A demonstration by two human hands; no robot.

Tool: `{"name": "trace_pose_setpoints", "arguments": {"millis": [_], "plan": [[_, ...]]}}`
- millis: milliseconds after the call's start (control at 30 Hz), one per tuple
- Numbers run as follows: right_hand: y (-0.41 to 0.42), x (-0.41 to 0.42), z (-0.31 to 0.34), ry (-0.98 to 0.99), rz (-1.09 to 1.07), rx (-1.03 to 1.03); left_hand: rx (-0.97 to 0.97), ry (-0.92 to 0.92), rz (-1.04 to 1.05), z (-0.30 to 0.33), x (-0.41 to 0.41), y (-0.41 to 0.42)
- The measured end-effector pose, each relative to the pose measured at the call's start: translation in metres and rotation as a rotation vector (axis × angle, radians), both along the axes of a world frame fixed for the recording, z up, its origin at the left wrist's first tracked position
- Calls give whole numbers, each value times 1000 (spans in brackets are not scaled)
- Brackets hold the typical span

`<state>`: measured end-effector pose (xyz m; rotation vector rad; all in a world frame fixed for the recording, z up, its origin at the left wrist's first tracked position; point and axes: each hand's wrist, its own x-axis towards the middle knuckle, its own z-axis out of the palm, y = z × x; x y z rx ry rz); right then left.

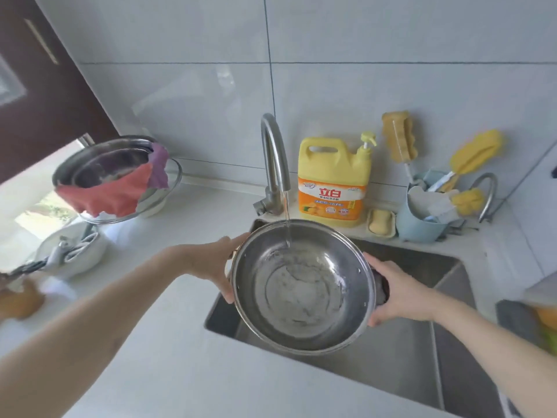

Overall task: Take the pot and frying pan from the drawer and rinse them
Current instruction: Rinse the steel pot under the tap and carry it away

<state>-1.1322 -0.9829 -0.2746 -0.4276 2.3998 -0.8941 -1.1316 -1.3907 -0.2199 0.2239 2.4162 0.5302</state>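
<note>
Steel pot (301, 285) held tilted over the sink (422, 351), its open side facing the camera. Left hand (217, 267) grasps the left rim; right hand (394, 294) grips the dark handle on the right. Water (286, 218) from the tap (272, 158) falls into the pot. Yellow detergent bottle (333, 182) stands on the tabletop (168, 357) behind the sink.

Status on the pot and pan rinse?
Done: pot is out of the drawer. In hand: left hand and right hand hold it by its sides over the sink, faucet water running into it. Left: no frying pan in view.
</note>
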Motion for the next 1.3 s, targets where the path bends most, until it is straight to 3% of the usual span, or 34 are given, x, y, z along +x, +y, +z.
{"name": "trace_pose_setpoints", "arguments": {"millis": [233,533,600,767,933,1133,1300], "plan": [[-11,-14,-6,206,-65,-109,-160,289,75,-12,3,14],[50,-33,6,448,-21,70,19,577,212,-75,-2,73],[58,-27,10,543,-31,109,24,754,193,-86,0,80],[83,-16,10,1032,-31,60,56,1107,241,-94,7,98],[93,-25,35,1199,43,31,30,1447,173,-78,5,109],[92,-33,47,1287,76,37,5,1427,174,-68,2,108],[91,-38,35,1060,50,73,50,1144,197,-74,0,110]]}}
